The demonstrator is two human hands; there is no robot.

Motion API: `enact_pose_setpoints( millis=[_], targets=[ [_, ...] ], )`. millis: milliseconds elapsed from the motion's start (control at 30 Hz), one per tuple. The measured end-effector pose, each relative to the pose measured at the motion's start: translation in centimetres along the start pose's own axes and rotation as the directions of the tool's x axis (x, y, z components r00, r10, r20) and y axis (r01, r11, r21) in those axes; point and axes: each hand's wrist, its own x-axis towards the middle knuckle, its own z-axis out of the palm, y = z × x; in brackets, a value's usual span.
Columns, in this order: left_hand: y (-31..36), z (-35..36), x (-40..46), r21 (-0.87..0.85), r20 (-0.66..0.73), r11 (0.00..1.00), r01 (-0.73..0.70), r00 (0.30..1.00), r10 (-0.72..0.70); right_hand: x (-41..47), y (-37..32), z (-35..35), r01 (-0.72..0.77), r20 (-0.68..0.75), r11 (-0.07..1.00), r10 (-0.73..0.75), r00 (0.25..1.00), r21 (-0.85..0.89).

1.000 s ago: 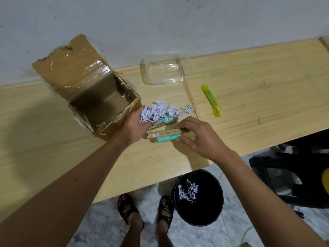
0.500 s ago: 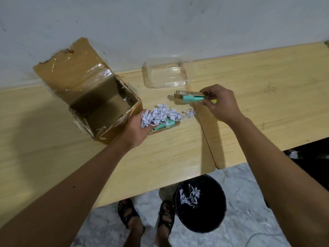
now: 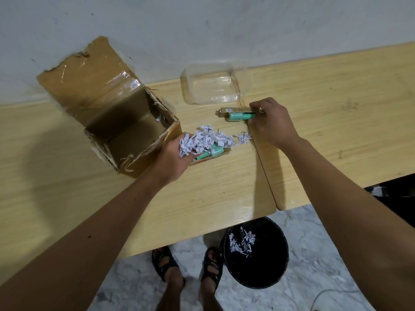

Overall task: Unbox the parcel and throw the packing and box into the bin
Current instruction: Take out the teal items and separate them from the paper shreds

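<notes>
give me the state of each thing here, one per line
box: open, flap up, nearly emptied, on the table
shredded paper: heaped on the table, partly in the left hand
green item: lying flat by the tray, held by the right hand
second green item: under the shreds
tray: upright, empty
bin: on the floor, some shreds inside
</notes>
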Motion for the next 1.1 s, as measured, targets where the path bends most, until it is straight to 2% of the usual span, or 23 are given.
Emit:
enact_pose_setpoints(
  millis=[100,233,333,433,600,700,900,1100],
  targets=[
    [0.0,-0.1,-0.1,-0.003,-0.001,1.0,-0.01,1.0,0.01,-1.1,-0.6,0.0,0.03,-0.053,0.998,-0.033,0.998,-0.047],
    [0.1,-0.2,-0.1,-0.014,-0.003,1.0,-0.021,1.0,0.021,-4.1,-3.0,-0.3,0.113,-0.169,0.99,-0.098,0.981,0.08],
    [0.2,-0.2,-0.2,-0.015,-0.009,0.999,-0.03,1.0,0.03,-6.3,-6.2,0.2,0.169,-0.112,0.944,-0.142,0.983,0.283],
    [0.5,-0.2,-0.2,-0.034,0.004,0.999,-0.013,1.0,0.013,-7.9,-8.4,1.5,0.218,-0.012,0.914,-0.228,0.974,0.343],
    [0.6,-0.3,-0.2,-0.041,0.019,0.998,-0.041,0.999,0.042,-7.2,-7.9,3.0,0.21,0.08,0.952,-0.233,0.969,0.225],
    [0.6,-0.2,-0.4,-0.053,0.008,0.998,-0.042,0.999,0.042,-6.5,-7.4,3.0,0.182,0.138,0.959,-0.215,0.967,0.218],
    [0.6,-0.1,-0.2,-0.043,0.01,0.999,0.023,1.0,-0.023,-5.3,-7.7,3.2,0.163,0.283,0.98,-0.189,0.94,0.113],
    [-0.2,-0.1,0.1,-0.037,0.022,0.999,0.037,0.999,-0.036,-6.1,-7.9,2.8,0.177,0.346,0.981,-0.192,0.918,0.076]
  ],
)
